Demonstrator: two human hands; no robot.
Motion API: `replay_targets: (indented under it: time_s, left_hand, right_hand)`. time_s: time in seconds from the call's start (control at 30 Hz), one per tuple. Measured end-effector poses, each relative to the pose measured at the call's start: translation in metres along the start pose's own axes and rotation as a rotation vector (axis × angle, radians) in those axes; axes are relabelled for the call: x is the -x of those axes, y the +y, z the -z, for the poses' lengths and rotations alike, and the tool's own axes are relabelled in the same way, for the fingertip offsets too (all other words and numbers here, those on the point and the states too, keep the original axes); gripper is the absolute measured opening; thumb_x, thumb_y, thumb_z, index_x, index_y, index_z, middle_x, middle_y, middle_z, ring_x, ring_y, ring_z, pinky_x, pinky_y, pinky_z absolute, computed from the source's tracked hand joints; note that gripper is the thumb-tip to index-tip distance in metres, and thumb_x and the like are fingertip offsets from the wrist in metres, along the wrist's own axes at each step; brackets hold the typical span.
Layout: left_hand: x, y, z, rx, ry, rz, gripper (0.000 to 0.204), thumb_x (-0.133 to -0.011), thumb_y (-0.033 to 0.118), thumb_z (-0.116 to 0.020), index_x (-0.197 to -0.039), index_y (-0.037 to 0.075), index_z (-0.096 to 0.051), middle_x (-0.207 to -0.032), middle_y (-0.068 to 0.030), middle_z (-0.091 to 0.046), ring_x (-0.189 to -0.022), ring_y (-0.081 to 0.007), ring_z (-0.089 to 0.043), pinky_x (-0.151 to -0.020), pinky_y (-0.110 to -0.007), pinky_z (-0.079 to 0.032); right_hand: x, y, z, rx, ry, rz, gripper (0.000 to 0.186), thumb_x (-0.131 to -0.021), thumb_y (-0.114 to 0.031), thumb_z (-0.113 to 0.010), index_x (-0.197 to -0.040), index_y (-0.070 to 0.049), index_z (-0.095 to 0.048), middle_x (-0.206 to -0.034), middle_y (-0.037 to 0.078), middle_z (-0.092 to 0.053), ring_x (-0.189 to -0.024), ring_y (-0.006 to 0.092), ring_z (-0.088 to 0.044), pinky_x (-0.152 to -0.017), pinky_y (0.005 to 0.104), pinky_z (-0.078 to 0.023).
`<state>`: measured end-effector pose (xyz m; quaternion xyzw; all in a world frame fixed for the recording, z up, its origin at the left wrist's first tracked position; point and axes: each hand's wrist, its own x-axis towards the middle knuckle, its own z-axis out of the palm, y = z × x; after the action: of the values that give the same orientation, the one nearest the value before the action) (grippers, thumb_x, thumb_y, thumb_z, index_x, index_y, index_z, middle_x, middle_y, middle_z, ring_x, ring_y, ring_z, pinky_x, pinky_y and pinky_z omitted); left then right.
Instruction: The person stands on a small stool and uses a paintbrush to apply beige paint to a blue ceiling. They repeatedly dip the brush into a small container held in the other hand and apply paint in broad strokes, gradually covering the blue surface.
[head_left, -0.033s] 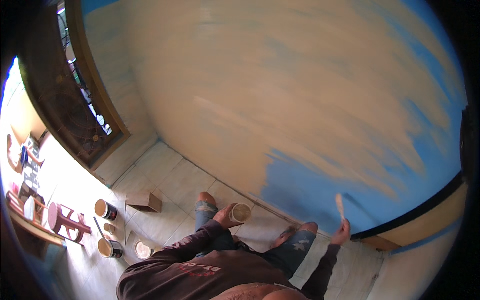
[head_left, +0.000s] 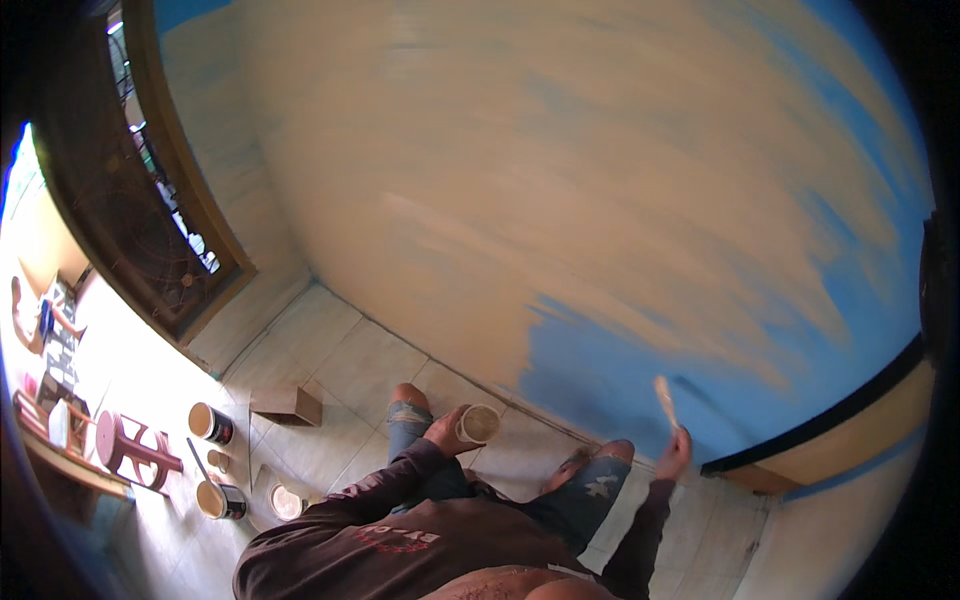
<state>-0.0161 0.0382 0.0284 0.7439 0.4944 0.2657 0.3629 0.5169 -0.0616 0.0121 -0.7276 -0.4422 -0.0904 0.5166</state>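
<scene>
My right hand (head_left: 677, 455) is closed around the handle of a paintbrush (head_left: 665, 398), its pale bristle end pointing up, close to the wall (head_left: 590, 360). Whether the bristles touch the wall I cannot tell. In my left hand (head_left: 445, 433), a round cup of pale paint (head_left: 479, 425) is held above my bent knee. The wall is mostly covered in streaky beige, while blue shows low down around the brush and along the right side.
A cardboard box (head_left: 287, 405) lies left on the tiled floor (head_left: 330, 340). Paint cans (head_left: 212, 423) (head_left: 222, 500), a small cup (head_left: 218, 461) and a pale container (head_left: 288, 502) stand near it, beside a plastic stool (head_left: 138, 450). Left is a wooden door (head_left: 130, 200); a person (head_left: 45, 315) sits beyond.
My right hand and the paintbrush have shifted slightly left and up along the wall. My left hand stays around the cup with hardly any movement.
</scene>
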Motion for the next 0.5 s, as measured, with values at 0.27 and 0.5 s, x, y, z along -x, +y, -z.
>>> replay_targets:
  time_s: [0.27,0.5]
  left_hand:
    - [0.002,-0.005,0.007,-0.081,0.024,0.067,0.092,-0.068,0.045,-0.088,-0.139,0.006,-0.046,-0.125,-0.0205,-0.064,-0.118,-0.0356,-0.061,-0.099,-0.044,-0.051]
    - [0.013,-0.019,-0.011,-0.049,0.051,0.032,0.092,-0.066,0.045,-0.090,-0.137,0.004,-0.047,-0.126,-0.0198,-0.062,-0.118,-0.0354,-0.061,-0.098,-0.044,-0.051]
  right_hand:
    - [-0.038,-0.123,-0.117,-0.104,-0.254,0.127,0.018,-0.094,-0.019,-0.068,-0.106,-0.006,-0.070,-0.095,0.014,-0.069,-0.079,0.0345,-0.066,-0.071,0.0411,-0.054]
    - [-0.067,-0.076,-0.058,0.116,-0.182,0.137,0.021,-0.094,-0.024,-0.069,-0.104,-0.005,-0.069,-0.090,0.013,-0.068,-0.076,0.0310,-0.065,-0.067,0.0399,-0.053]
